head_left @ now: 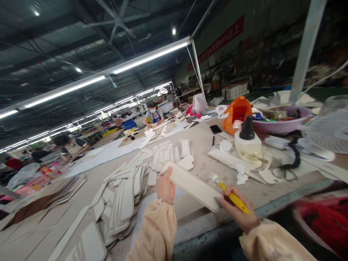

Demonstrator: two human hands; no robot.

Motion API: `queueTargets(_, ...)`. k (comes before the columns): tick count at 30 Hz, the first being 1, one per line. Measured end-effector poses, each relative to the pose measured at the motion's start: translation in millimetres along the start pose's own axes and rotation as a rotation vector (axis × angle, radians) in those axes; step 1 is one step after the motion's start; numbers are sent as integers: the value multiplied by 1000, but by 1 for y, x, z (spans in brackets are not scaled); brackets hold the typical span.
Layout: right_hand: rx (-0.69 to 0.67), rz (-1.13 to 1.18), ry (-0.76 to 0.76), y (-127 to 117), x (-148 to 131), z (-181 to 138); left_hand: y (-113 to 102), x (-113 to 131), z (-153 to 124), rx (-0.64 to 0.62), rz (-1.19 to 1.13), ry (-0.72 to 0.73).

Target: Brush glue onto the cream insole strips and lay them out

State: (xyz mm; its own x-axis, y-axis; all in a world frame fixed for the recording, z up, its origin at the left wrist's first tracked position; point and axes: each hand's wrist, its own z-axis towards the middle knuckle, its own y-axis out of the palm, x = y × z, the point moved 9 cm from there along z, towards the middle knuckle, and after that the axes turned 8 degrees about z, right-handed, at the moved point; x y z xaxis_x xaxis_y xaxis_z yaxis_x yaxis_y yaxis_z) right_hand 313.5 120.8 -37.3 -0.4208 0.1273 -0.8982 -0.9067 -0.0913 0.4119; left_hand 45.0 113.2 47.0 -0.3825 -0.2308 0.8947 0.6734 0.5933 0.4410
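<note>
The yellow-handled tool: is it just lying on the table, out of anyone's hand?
No, the right hand holds the yellow-handled tool while its fingers also touch one end of the white panel.

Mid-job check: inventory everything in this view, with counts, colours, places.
Held panel: 1, off-white, lower centre
Brush-like tool: 1, yellow-handled, beside panel's right end
Table: 1, beige, foreground
Loose panels: many, off-white, heaped left
Layered strips: many, brown and pale, far left
Bottle: 1, cream with black nozzle, right
Bag: 1, orange, behind bottle
Phone: 1, black, left of bag
Basin: 1, lilac, right of bag
Fan: 1, white, right edge
Tube lights: several, white, overhead
Banner: 1, red, upper right
Co-workers: at least 2, varied clothing, across table
Small clutter: not countable, mixed, right
Left hand: 1, beige-sleeved, holding panel's left end
Right hand: 1, beige-sleeved, holding tool
</note>
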Motion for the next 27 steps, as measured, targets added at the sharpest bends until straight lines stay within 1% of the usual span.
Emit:
queueTargets(7,-33,-7,26,2,2,1,-5,-2,4,26,2,-28)
queueTargets(12,-114,-34,35,8,3,3,-8,-5,5,58,9,-70)
queueTargets(17,-76,-37,45,7,5,4,-12,-11,8,92,7,-115)
queueTargets(21,-124,-50,60,10,5,4,-14,-14,11,106,2,-132)
queueTargets(25,-138,-10,64,9,3,4,-11,-12,6,88,-12,-121)
queueTargets(27,-142,7,70,9,2,3,-4,-13,-1,33,-51,-110)
